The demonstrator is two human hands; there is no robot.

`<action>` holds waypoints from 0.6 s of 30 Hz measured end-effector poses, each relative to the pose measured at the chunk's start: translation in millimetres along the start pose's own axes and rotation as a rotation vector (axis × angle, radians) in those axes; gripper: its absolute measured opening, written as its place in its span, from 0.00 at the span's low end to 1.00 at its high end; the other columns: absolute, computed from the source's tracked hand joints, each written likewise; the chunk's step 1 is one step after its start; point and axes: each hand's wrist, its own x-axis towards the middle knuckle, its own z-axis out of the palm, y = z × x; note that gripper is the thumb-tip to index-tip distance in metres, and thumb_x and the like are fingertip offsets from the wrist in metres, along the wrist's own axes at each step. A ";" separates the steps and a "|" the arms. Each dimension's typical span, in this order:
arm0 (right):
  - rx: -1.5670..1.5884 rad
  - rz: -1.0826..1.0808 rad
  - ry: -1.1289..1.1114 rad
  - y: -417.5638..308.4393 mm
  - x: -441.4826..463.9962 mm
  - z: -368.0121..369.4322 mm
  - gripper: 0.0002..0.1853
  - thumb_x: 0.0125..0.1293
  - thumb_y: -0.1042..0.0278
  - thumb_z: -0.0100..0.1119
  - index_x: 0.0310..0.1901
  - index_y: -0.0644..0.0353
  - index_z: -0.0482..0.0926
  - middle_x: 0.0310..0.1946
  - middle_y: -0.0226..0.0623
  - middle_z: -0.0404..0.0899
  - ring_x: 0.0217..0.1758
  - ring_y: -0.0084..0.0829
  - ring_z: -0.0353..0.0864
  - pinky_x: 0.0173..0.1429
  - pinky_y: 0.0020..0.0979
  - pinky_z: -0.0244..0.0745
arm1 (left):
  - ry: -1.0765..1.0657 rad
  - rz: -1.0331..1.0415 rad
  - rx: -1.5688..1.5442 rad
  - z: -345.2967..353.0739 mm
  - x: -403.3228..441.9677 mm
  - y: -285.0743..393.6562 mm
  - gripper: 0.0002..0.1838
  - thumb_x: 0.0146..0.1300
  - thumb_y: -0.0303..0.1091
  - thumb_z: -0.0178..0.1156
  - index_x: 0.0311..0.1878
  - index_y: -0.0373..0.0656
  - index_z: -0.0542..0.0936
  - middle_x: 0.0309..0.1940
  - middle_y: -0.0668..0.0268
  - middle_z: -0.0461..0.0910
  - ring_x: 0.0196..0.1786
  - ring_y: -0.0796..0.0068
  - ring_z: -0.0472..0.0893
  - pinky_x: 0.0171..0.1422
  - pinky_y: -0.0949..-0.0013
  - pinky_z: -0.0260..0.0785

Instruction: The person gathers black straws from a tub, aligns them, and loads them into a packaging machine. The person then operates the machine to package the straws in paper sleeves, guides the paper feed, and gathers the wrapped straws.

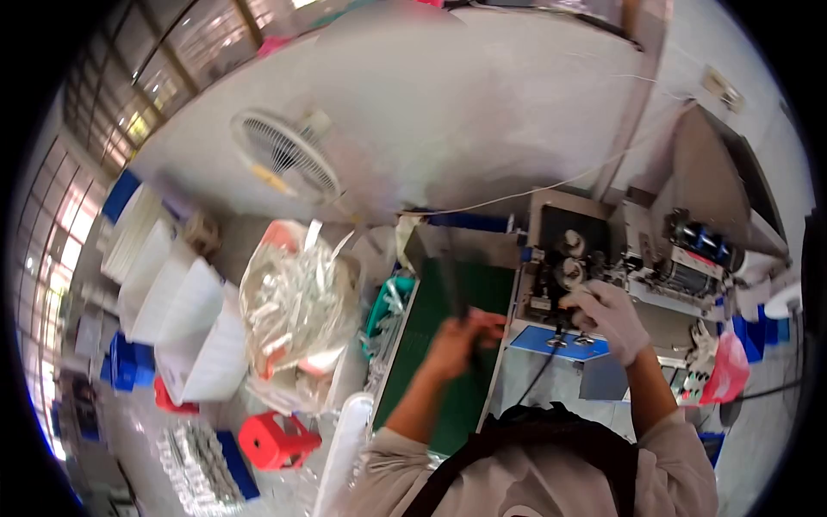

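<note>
My left hand [466, 339], bare and blurred by motion, is over the green belt [422, 345]. Its fingers are closed round a long dark strip [449, 276], smeared in the frame, that extends up over the belt. My right hand [607, 317] wears a white glove and is at the front of the machine [571, 226], close to its round metal parts [570, 273]. The fingertips are bent toward these parts; whether they hold something is hidden. A blue plate [551, 342] lies just below the machine's front edge.
A large bag of clear strips [297, 302] stands left of the belt, beside a green basket [388, 303]. Farther left are white bins [194, 319], a red stool [274, 440] and a fan [289, 155]. A motor [693, 273] sits at right.
</note>
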 end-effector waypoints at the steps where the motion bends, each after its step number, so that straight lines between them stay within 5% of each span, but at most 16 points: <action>1: -0.034 -0.007 -0.038 -5.5 5.7 1.0 0.14 0.61 0.61 0.50 0.30 0.65 0.76 0.18 0.29 0.70 0.19 0.17 0.66 0.25 0.19 0.62 | -0.133 -0.130 -0.211 34.7 11.8 -9.2 0.17 0.63 0.45 0.47 0.40 0.39 0.73 0.45 0.57 0.75 0.46 0.66 0.77 0.46 0.67 0.70; 4: -0.460 -0.313 0.007 12.9 24.3 -12.5 0.16 0.60 0.57 0.51 0.29 0.64 0.77 0.15 0.29 0.70 0.17 0.17 0.65 0.22 0.20 0.61 | -0.306 -0.223 -0.490 97.6 27.4 -59.6 0.14 0.66 0.41 0.44 0.40 0.41 0.72 0.46 0.55 0.74 0.50 0.61 0.75 0.50 0.66 0.68; 9: -0.264 -0.108 0.052 43.8 -2.2 -49.7 0.19 0.61 0.54 0.50 0.27 0.65 0.78 0.13 0.29 0.69 0.16 0.18 0.65 0.21 0.21 0.60 | -0.342 -0.349 -0.372 132.3 19.0 -88.5 0.16 0.67 0.40 0.42 0.53 0.43 0.67 0.41 0.57 0.77 0.44 0.66 0.77 0.42 0.68 0.66; 13: -0.154 -0.062 0.248 92.4 -26.9 -83.9 0.20 0.60 0.54 0.49 0.36 0.67 0.76 0.26 0.37 0.76 0.24 0.23 0.72 0.31 0.27 0.69 | -0.580 -0.525 -0.380 170.6 -0.8 -100.9 0.19 0.66 0.40 0.44 0.56 0.41 0.63 0.27 0.67 0.75 0.34 0.71 0.75 0.40 0.70 0.64; 16: -0.149 -0.056 0.322 115.5 -45.4 -110.7 0.24 0.61 0.51 0.49 0.47 0.65 0.72 0.37 0.41 0.76 0.37 0.27 0.75 0.41 0.26 0.70 | -0.727 -0.625 -0.418 195.9 -8.8 -106.9 0.11 0.65 0.40 0.47 0.44 0.43 0.68 0.17 0.74 0.59 0.21 0.81 0.63 0.35 0.73 0.63; 18: 0.319 -0.318 0.308 124.5 -50.8 -124.3 0.28 0.62 0.51 0.48 0.57 0.63 0.63 0.51 0.41 0.70 0.53 0.29 0.70 0.51 0.25 0.68 | -0.774 -0.656 -0.477 208.2 -3.0 -119.4 0.10 0.64 0.40 0.47 0.41 0.44 0.68 0.17 0.74 0.59 0.21 0.82 0.62 0.34 0.73 0.62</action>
